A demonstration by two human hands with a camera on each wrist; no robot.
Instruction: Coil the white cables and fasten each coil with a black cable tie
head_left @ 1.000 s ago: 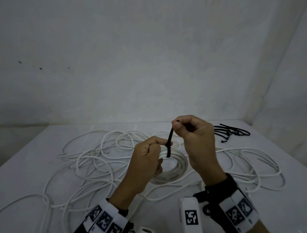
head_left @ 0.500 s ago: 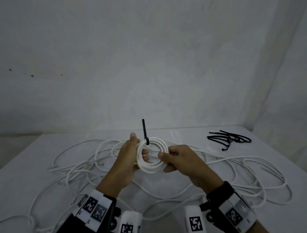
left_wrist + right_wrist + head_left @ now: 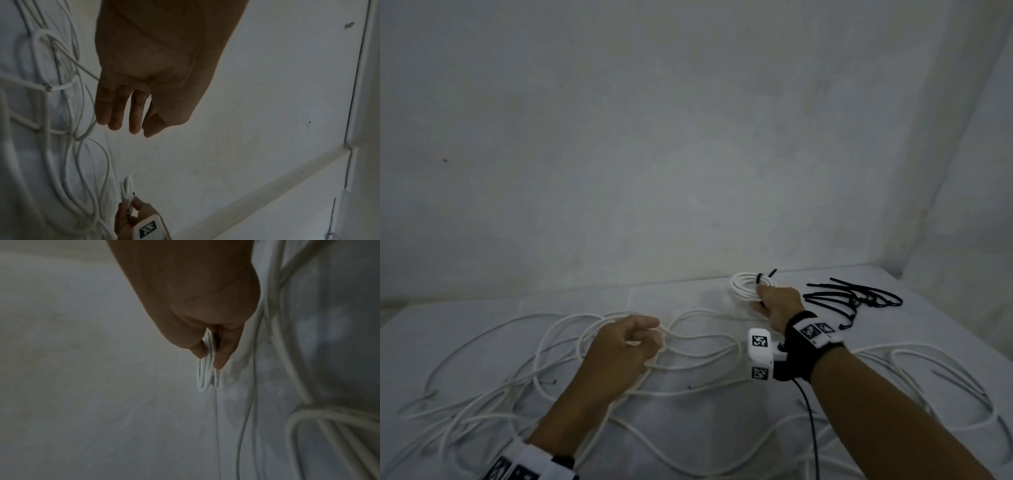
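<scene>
**Kid:** Up at the back of the table [image 3: 482,342], what is the right hand [image 3: 779,303] doing?

**Helper:** It pinches 1 tied coil [image 3: 746,286]. Best to set it flat beside the spare ties [image 3: 852,298].

**Kid:** And by the left wrist?

**Helper:** The left hand [image 3: 144,81] is spread, holding nothing, over the loose cables [image 3: 51,113].

**Kid:** And the right wrist?

**Helper:** Thumb and finger squeeze the coil [image 3: 207,369]. Let go gently.

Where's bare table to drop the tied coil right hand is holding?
Free: the far strip along the wall, left of the tied coil pinched in the right hand. A smaller gap lies between coil and spare cable ties. Crowded: loose white cables cover the middle and near table, under the left hand.
</scene>
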